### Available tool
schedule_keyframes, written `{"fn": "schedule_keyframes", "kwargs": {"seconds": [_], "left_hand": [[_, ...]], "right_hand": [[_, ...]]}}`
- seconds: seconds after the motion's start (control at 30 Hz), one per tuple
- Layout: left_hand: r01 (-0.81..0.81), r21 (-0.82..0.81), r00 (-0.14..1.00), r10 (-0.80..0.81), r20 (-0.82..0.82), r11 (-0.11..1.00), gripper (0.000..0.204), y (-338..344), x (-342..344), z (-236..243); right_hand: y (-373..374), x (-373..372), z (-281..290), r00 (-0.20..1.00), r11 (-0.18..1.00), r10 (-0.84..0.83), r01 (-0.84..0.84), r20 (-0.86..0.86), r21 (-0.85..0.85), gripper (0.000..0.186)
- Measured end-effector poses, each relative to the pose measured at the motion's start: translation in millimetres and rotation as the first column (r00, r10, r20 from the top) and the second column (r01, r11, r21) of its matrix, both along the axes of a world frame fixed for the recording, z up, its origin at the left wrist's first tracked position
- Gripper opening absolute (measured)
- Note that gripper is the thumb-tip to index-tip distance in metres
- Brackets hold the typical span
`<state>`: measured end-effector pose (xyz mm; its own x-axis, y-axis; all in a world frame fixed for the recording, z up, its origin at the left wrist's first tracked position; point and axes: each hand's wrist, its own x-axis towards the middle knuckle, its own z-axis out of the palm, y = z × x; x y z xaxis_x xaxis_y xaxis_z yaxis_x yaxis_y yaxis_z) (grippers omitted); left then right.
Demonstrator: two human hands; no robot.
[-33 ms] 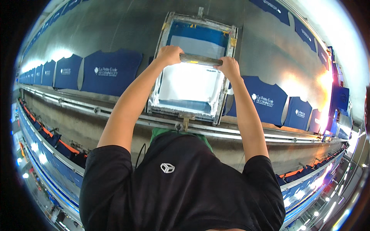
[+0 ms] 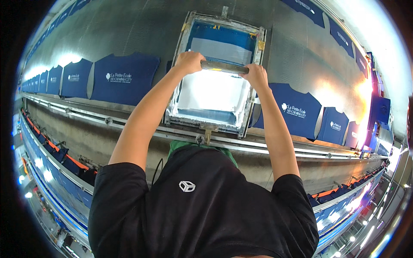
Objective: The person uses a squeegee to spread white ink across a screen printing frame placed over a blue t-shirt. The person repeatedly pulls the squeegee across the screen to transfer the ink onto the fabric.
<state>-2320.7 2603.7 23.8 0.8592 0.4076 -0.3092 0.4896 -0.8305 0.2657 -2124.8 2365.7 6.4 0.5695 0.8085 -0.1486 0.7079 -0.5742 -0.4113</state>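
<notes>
A squeegee (image 2: 224, 67) with a worn bar handle lies crosswise over a screen-printing frame (image 2: 181, 45). My left hand (image 2: 189, 63) is closed around the handle's left end. The other end is gripped by my right hand (image 2: 255, 76). White ink (image 2: 211, 92) covers the near part of the screen, just on my side of the squeegee. Beyond the handle the blue mesh (image 2: 223, 34) shows, with a paler band across it. The squeegee's blade is hidden under the handle. Both arms reach forward, almost straight.
Navy shirt pieces with white prints lie along the long grey table, one piece (image 2: 124, 79) left of the frame and another (image 2: 289, 109) right. A metal rail (image 2: 258, 146) runs along the near edge. Behind me is another rack (image 2: 73, 165) with dark cloth and orange strips.
</notes>
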Motion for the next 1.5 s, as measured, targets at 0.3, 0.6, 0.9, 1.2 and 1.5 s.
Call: {"fn": "schedule_keyframes", "kwargs": {"seconds": [0.3,0.6,0.9,1.2,1.5], "left_hand": [[-0.091,-0.004,0.990,0.091,0.111,0.996,0.051,-135,-165,1],[0.046,-0.088,0.987,-0.059,-0.146,0.995,0.041,-135,-179,42],[0.085,-0.120,0.993,-0.093,-0.066,0.989,0.064,30,21,23],[0.033,-0.106,0.993,-0.044,-0.108,0.994,0.048,-56,-101,-3],[0.028,0.004,0.991,-0.028,0.134,1.000,0.052,27,17,14]], "right_hand": [[-113,-158,-3,0.998,0.956,0.062,-0.067,0.028,0.287,0.036],[-134,-170,40,0.979,0.984,0.135,-0.113,-0.152,0.140,0.031],[26,20,28,0.994,0.990,0.110,-0.111,-0.010,-0.082,0.067],[-60,-100,6,0.986,0.999,0.050,-0.047,-0.160,0.022,0.045],[31,27,28,0.996,0.994,0.081,-0.083,0.028,0.075,0.050]]}}
